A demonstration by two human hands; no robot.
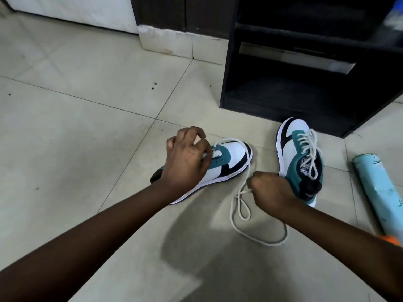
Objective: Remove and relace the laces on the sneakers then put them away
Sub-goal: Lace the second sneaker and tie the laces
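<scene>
On the tongue of the right sneaker (pixel 299 162) the word PUMA reads upside down; no other writing is legible. That sneaker is fully laced and stands on the floor (pixel 87 131) just in front of a dark shelf unit (pixel 305 83).

The left sneaker (pixel 220 164), white, teal and black, lies on the floor with its toe toward the right sneaker. The left hand (pixel 187 158) rests over its eyelets, fingers curled and pinching at the lace (pixel 242 192) there. The lace runs past the toe to the right hand (pixel 270 190), which is clenched around it; the slack falls in loops on the floor beside that hand.

The floor is pale, large glossy tiles with dark specks. A light-blue tube (pixel 379 192) lies at the right edge. Behind are dark cabinet doors (pixel 181 12) on a white plinth.
</scene>
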